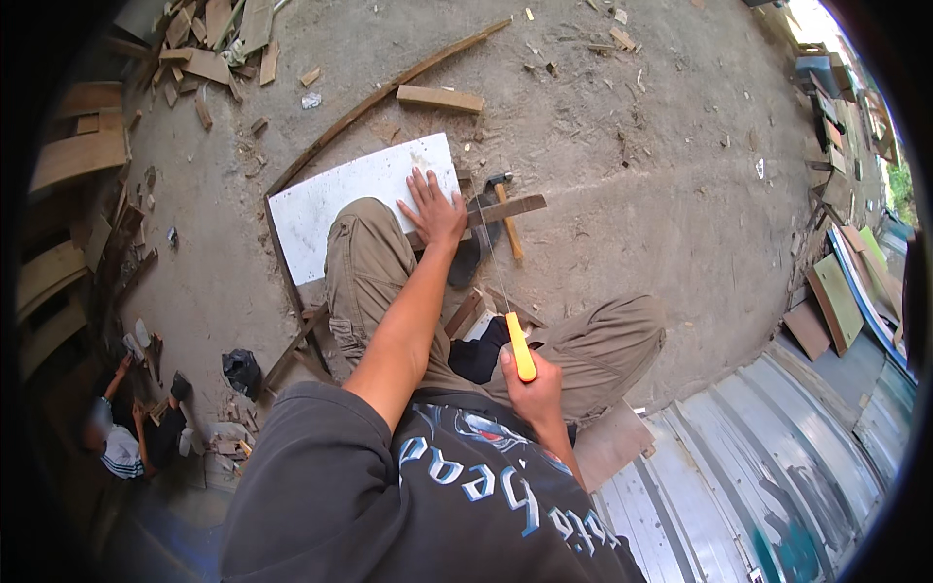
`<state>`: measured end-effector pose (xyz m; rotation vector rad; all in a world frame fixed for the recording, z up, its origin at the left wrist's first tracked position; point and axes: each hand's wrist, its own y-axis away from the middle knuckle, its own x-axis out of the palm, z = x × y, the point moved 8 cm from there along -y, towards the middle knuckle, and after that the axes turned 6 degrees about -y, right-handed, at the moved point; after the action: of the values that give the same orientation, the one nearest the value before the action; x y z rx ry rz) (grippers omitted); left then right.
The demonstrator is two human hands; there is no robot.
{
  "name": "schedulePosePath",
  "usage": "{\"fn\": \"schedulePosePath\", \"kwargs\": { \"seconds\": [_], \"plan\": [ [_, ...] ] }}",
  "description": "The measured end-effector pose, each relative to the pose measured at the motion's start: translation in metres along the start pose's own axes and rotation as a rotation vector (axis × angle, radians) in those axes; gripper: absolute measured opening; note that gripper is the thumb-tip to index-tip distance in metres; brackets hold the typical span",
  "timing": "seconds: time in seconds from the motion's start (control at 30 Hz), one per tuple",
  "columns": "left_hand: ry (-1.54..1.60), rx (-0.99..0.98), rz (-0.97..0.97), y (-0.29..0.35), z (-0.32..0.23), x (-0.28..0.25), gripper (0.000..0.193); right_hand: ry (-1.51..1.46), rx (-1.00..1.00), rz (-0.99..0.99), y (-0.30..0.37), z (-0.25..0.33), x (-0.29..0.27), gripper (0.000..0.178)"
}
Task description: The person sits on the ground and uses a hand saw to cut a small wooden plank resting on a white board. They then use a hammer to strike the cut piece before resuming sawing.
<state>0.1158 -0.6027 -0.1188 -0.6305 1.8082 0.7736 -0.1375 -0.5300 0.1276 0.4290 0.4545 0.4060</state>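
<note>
Saw [519,345] at centre, yellow handle clenched in right hand [536,387], thin blade across dark strip [525,205] above centre. Left hand [435,216] spread, unclenched, on white board [311,219], near right edge. Possible blade skip toward left hand from strip rocking; possible snag on hammer [515,241], crossing beneath strip's free end. Room to move over ground [680,223] right of centre; less at knee [364,248], against board's lower edge.
</note>
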Motion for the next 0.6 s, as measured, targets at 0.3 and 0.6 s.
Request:
{"fn": "schedulePosePath", "kwargs": {
  "seconds": [0.3,0.6],
  "plan": [
    [0.002,-0.077,-0.140,0.000,-0.012,-0.007,0.066,0.069,0.005,-0.039,-0.012,0.003,-0.016,0.031],
    [-0.045,-0.084,-0.074,-0.005,-0.011,-0.003,0.068,0.078,-0.042,0.026,-0.097,-0.008,0.032,0.029]
  ]
}}
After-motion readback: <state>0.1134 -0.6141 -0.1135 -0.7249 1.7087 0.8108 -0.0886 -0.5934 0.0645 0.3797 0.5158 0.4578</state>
